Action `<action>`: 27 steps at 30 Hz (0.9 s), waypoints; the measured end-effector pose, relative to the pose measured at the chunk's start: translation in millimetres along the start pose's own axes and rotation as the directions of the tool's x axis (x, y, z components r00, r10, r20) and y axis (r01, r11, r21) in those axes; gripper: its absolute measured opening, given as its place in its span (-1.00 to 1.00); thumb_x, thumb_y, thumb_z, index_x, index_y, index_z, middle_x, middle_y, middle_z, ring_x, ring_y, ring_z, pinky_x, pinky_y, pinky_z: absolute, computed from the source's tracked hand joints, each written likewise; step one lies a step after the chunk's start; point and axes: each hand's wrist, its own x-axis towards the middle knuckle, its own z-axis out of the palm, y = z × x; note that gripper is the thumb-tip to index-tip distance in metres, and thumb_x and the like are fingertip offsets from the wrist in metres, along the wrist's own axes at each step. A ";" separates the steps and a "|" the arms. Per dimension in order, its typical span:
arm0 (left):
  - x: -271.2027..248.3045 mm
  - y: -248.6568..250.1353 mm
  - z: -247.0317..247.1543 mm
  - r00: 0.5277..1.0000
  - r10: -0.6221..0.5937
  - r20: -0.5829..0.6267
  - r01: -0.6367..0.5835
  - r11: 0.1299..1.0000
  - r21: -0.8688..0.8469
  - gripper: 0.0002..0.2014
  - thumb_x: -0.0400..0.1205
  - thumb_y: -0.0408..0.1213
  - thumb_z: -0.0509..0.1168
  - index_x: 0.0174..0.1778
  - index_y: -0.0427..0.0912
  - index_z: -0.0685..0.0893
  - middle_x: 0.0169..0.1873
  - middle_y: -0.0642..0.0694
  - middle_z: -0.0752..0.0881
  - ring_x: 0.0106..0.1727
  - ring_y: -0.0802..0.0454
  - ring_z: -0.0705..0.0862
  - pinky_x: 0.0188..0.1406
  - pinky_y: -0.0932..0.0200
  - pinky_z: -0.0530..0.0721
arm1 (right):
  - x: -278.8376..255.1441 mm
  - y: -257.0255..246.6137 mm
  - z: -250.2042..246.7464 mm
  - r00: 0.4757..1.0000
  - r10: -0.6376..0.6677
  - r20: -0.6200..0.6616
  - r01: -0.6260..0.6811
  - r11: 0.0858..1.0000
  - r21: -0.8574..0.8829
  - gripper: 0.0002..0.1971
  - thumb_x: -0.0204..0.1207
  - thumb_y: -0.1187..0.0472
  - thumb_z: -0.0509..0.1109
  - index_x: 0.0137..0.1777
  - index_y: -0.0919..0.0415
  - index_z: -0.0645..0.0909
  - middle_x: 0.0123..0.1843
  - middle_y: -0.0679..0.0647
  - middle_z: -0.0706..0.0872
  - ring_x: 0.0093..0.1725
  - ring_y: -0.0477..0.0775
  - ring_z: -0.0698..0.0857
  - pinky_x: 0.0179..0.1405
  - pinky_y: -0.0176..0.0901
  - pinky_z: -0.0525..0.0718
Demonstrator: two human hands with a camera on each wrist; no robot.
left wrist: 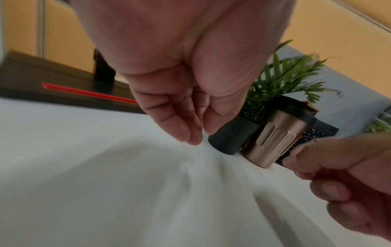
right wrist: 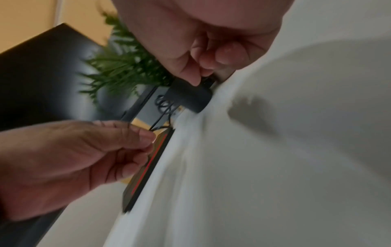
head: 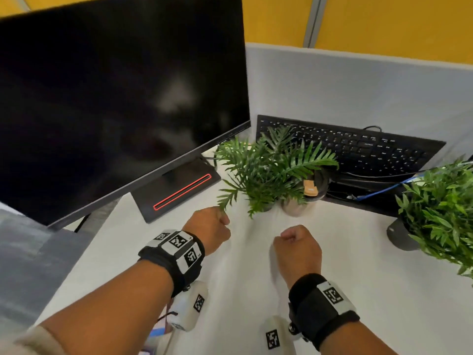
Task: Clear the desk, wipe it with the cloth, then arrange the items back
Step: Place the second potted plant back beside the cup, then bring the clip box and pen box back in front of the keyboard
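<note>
My left hand [left wrist: 180, 70] pinches a fold of the white cloth [left wrist: 148, 192] spread over the bench. Just beyond my fingertips [left wrist: 190, 133] stand a dark plant pot [left wrist: 230, 135] and a bronze cup [left wrist: 275, 138], touching. My right hand [left wrist: 349, 183] sits at the right edge.

The table [head: 332, 265] is covered by a plain white cloth [left wrist: 127, 192]. The monitor [head: 115, 98] at far left is black, and its black base [head: 176, 190] bears a thin red outlined slot [head: 182, 192]. The keyboard [head: 358, 147] at far right is black with small white lettering. A blue cable [head: 378, 192] runs just in front of it. The middle plant [head: 268, 162] has green fronds in a dark grey pot [left wrist: 232, 135]; beside it stands a ribbed, metallic gold cup [left wrist: 275, 140]. The right plant [head: 440, 208] is green in a dark grey pot [head: 399, 237]. The partition [head: 358, 85] is pale grey, the wall [head: 384, 21] behind it yellow. Both wrist straps [head: 320, 308] are black with black-and-white square tags [head: 332, 295].
</note>
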 end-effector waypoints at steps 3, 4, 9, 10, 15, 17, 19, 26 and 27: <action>-32.9 -26.2 -27.4 0.995 0.101 0.007 -0.101 0.992 0.076 -0.91 0.49 -0.31 0.35 -0.15 -0.06 0.72 -0.19 0.02 0.71 -0.13 -0.05 0.71 -0.09 0.13 0.71 | -42.1 -14.4 29.6 0.969 -0.168 0.181 0.180 0.982 -0.050 -0.92 0.47 0.27 0.41 -0.21 0.08 0.60 -0.31 -0.09 0.65 -0.32 -0.13 0.61 -0.45 -0.51 0.47; -43.0 -36.2 -35.8 0.989 0.145 0.004 -0.144 0.983 0.114 -0.93 0.50 -0.30 0.35 -0.17 -0.05 0.71 -0.23 0.06 0.69 -0.16 -0.02 0.69 -0.12 0.16 0.68 | -55.7 -19.9 39.0 0.940 -0.235 0.247 0.259 0.963 -0.070 -0.92 0.46 0.25 0.43 -0.21 0.08 0.61 -0.30 -0.10 0.66 -0.32 -0.15 0.61 -0.41 -0.51 0.49; -92.7 -94.0 -65.2 0.954 0.295 0.058 -0.298 0.905 0.305 -0.95 0.52 -0.22 0.33 -0.18 -0.02 0.69 -0.33 0.16 0.61 -0.25 0.13 0.57 -0.23 0.30 0.51 | -106.2 -30.4 86.0 0.747 -0.427 0.509 0.566 0.811 -0.149 -0.94 0.44 0.25 0.44 -0.14 0.08 0.68 -0.22 -0.11 0.69 -0.22 -0.11 0.63 -0.14 -0.32 0.59; -101.8 -106.9 -67.3 0.947 0.311 0.077 -0.319 0.894 0.315 -0.95 0.52 -0.21 0.33 -0.17 -0.01 0.70 -0.30 0.16 0.62 -0.24 0.14 0.58 -0.23 0.31 0.50 | -114.3 -30.5 93.9 0.727 -0.437 0.530 0.589 0.793 -0.154 -0.93 0.44 0.25 0.44 -0.12 0.08 0.69 -0.19 -0.10 0.70 -0.19 -0.10 0.64 -0.11 -0.31 0.60; -133.1 -156.0 -67.9 0.916 0.368 0.160 -0.400 0.865 0.303 -0.92 0.52 -0.19 0.36 -0.09 0.01 0.70 -0.23 0.18 0.61 -0.22 0.17 0.56 -0.27 0.43 0.42 | -144.3 -26.7 118.8 0.651 -0.410 0.639 0.663 0.718 -0.215 -0.83 0.44 0.23 0.41 0.02 0.04 0.68 -0.05 -0.01 0.68 -0.06 -0.02 0.61 -0.02 -0.25 0.53; -145.1 -169.0 -63.7 0.910 0.385 0.155 -0.415 0.856 0.309 -0.89 0.51 -0.19 0.35 -0.07 0.01 0.69 -0.21 0.17 0.57 -0.20 0.14 0.55 -0.20 0.29 0.46 | -152.3 -23.6 124.8 0.635 -0.377 0.674 0.683 0.681 -0.263 -0.79 0.43 0.19 0.40 0.06 0.02 0.66 0.01 -0.01 0.66 0.05 0.03 0.58 0.07 -0.17 0.52; -158.9 -179.7 -58.3 0.907 0.387 0.165 -0.421 0.846 0.327 -0.87 0.52 -0.16 0.34 -0.04 0.02 0.69 -0.17 0.16 0.57 -0.18 0.12 0.53 -0.18 0.22 0.49 | -159.7 -19.1 128.8 0.627 -0.361 0.690 0.707 0.636 -0.309 -0.73 0.41 0.15 0.41 0.12 0.01 0.65 0.10 -0.01 0.64 0.15 0.08 0.53 0.16 -0.10 0.51; -191.5 -206.8 -33.6 0.837 0.460 0.295 -0.547 0.697 0.464 -0.70 0.48 -0.06 0.30 0.12 0.03 0.69 0.09 0.00 0.71 0.07 -0.06 0.67 -0.02 -0.04 0.72 | -173.2 -11.6 126.7 0.622 -0.320 0.715 0.734 0.556 -0.389 -0.47 0.30 0.05 0.58 0.28 0.00 0.56 0.28 -0.02 0.57 0.25 0.07 0.48 0.23 0.01 0.56; -191.3 -208.9 -30.3 0.827 0.465 0.316 -0.561 0.664 0.494 -0.68 0.47 -0.08 0.29 0.13 0.01 0.68 0.11 0.00 0.69 0.07 -0.07 0.67 -0.05 -0.05 0.72 | -174.0 -9.7 126.9 0.621 -0.314 0.718 0.736 0.549 -0.396 -0.46 0.29 0.06 0.58 0.29 -0.02 0.54 0.29 -0.04 0.57 0.25 0.07 0.49 0.22 0.01 0.56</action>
